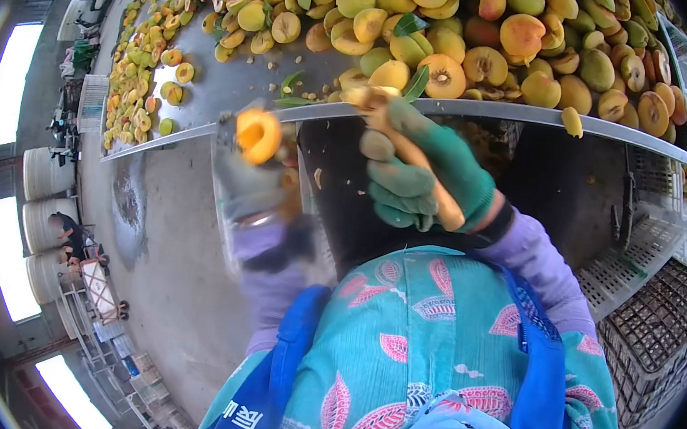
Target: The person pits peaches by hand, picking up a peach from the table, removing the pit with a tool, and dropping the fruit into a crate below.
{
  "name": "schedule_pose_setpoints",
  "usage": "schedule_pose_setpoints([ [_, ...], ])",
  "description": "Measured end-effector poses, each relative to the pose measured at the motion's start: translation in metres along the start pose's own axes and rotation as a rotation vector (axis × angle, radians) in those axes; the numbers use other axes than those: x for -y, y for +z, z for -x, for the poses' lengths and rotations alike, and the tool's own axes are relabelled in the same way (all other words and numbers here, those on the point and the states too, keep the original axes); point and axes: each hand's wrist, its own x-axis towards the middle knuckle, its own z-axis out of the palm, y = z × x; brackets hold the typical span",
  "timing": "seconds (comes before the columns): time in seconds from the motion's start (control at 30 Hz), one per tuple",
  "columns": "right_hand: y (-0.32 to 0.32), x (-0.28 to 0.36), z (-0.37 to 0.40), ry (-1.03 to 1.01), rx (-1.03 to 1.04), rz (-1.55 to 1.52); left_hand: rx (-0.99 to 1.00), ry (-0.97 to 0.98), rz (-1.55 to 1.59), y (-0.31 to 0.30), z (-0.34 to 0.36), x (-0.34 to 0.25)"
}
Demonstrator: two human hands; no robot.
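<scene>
My left hand (249, 192), in a greyish glove and smeared by motion, is below the table's front edge with a hollowed yellow peach half (258, 136) at its fingers. The half's cut side shows an opening where the stone was. My right hand (424, 168), in a green glove, is closed around a tool with a long wooden handle (434, 192). The tool's upper end is by the table rim and fruit; its tip is blurred. Just beyond the rim lie a cut peach half (442, 77) with its stone in and a whole peach (390, 75).
A metal table (249, 79) carries many whole and halved peaches, leaves and loose stones. Beneath its right end are a white plastic crate (636, 262) and a dark crate (659, 319). A pale container (313, 182) is by my left hand. People and large tubs (46, 175) are at far left.
</scene>
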Motion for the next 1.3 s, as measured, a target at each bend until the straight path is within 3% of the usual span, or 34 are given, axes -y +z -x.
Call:
schedule_pose_setpoints([
  [0.07,-0.011,0.012,0.018,-0.009,-0.392,0.184,-0.541,0.107,-0.806,-0.024,0.003,-0.012],
  [0.17,-0.033,0.005,0.021,0.009,-0.66,0.122,-0.499,0.235,-1.066,0.06,-0.019,-0.011],
  [0.23,-0.017,0.007,0.018,-0.074,-0.744,0.19,-0.126,0.673,-1.532,0.093,-0.056,0.022],
  [0.3,-0.009,0.013,0.018,-0.222,-0.875,0.366,-0.014,0.362,-1.82,0.118,-0.088,0.046],
  [0.33,-0.024,0.016,0.016,-0.298,-0.806,0.262,0.023,0.284,-1.654,0.123,-0.089,0.04],
  [0.4,-0.03,0.034,0.024,-0.294,-0.883,0.503,0.103,0.111,-1.324,0.122,-0.082,0.019],
  [0.43,-0.03,0.04,0.024,-0.278,-0.919,0.616,0.161,0.004,-0.805,0.107,-0.078,0.018],
  [0.47,-0.05,0.039,0.005,-0.55,-0.864,0.721,0.256,0.019,-0.579,0.096,-0.07,0.019],
  [0.5,-0.052,0.034,-0.003,-0.486,-0.878,0.932,0.33,0.036,-0.347,0.091,-0.059,0.018],
  [0.6,-0.04,0.017,-0.013,-0.363,-0.805,1.554,0.134,0.068,0.188,0.093,-0.048,0.034],
  [0.63,-0.031,0.012,-0.015,-0.355,-0.771,1.75,0.154,0.067,0.172,0.093,-0.045,0.034],
  [0.7,-0.013,0.003,-0.01,-0.241,-0.731,1.596,0.202,0.05,0.145,0.096,-0.039,0.037],
  [0.73,-0.014,0.001,-0.008,-0.279,-0.758,1.606,0.185,0.073,0.162,0.096,-0.041,0.043],
  [0.83,-0.016,-0.001,-0.004,-0.357,-0.831,1.602,0.399,-0.025,0.398,0.082,-0.054,0.05],
  [0.97,-0.01,0.001,-0.005,-0.28,-0.837,1.697,0.1,0.092,0.185,0.106,-0.038,0.05],
  [1.0,-0.008,-0.002,-0.006,-0.242,-0.818,1.761,0.174,0.083,0.258,0.099,-0.038,0.051],
  [1.1,-0.02,-0.012,-0.012,-0.414,-0.814,1.824,0.191,0.044,0.443,0.095,-0.035,0.058],
  [1.2,-0.033,-0.019,-0.013,-0.469,-0.802,1.939,0.003,0.069,0.336,0.104,-0.033,0.062],
  [1.3,-0.031,-0.021,-0.013,-0.512,-0.862,1.871,0.109,0.132,0.286,0.11,-0.034,0.061],
])
